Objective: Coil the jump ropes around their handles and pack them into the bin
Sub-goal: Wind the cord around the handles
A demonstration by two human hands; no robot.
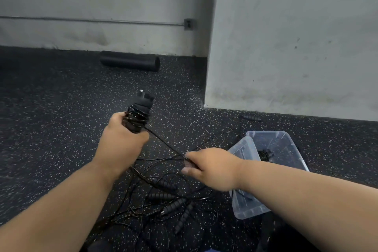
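My left hand (122,139) grips a pair of black jump-rope handles (141,106) held upright, with thin black cord wound several turns around them. A taut stretch of that cord (163,141) runs down and right to my right hand (210,166), which pinches it. Below both hands a tangle of loose cords and several ribbed black handles (173,200) lies on the floor. A clear plastic bin (286,149) stands at the right with one coiled rope (266,154) inside; my right forearm covers part of it.
The bin's clear lid (243,208) leans against its left side. One more black handle (250,117) lies by the foot of the grey wall. A black foam roller (129,61) rests against the far wall. The floor is dark speckled rubber.
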